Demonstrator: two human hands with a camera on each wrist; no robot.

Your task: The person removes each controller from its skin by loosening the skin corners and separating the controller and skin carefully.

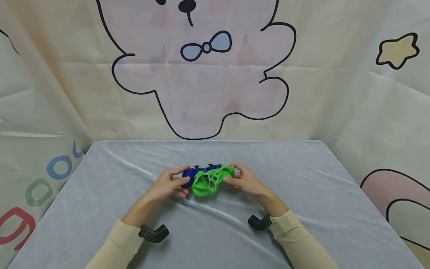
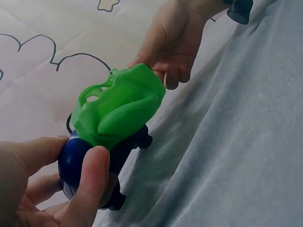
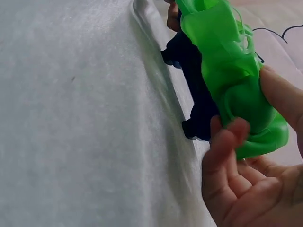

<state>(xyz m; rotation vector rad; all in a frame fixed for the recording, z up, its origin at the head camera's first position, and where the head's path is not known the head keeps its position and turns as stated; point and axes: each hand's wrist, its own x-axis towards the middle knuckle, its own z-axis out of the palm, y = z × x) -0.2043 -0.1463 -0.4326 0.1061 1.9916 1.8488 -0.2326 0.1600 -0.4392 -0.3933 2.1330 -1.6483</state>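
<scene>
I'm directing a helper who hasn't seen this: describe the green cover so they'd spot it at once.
Above the grey table, find the left hand and the right hand. Between them is a dark blue controller, with the green cover against it, reaching the right hand. The cover is bright green and pierced with holes, unlike the dark blue controller.

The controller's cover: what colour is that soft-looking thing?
The cover is bright green, unlike the dark blue controller; the left wrist view shows it best.
</scene>
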